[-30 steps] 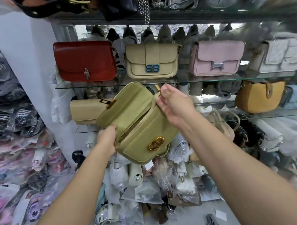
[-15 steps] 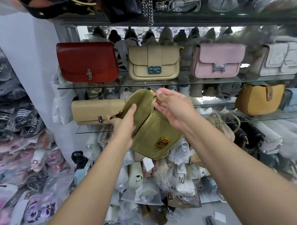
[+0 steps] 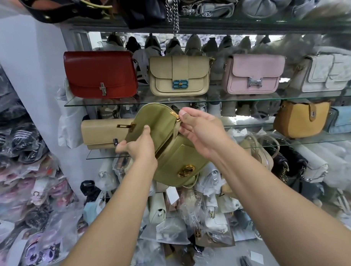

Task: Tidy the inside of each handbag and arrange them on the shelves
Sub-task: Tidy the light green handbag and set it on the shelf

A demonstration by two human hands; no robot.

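An olive-green handbag (image 3: 172,153) with a gold round clasp hangs in the air in front of the glass shelves, its flap lifted and an inner zipper showing. My left hand (image 3: 140,146) grips the raised flap from the left side. My right hand (image 3: 198,132) pinches the bag's top right corner by the gold zipper end. On the upper glass shelf (image 3: 249,99) stand a red bag (image 3: 100,73), a beige bag (image 3: 178,76), a pink bag (image 3: 253,73) and a white bag (image 3: 327,73).
The lower glass shelf (image 3: 310,141) carries a beige clutch (image 3: 103,133) at the left, a mustard bag (image 3: 301,118) and a light blue bag (image 3: 345,119) at the right. Bags wrapped in plastic (image 3: 173,222) are heaped below. More wrapped goods (image 3: 16,158) pile up at the left.
The green bag has risen and turned more upright. My left hand shifted from the bag's lower edge up onto the flap; my right hand stayed at the zipper corner.
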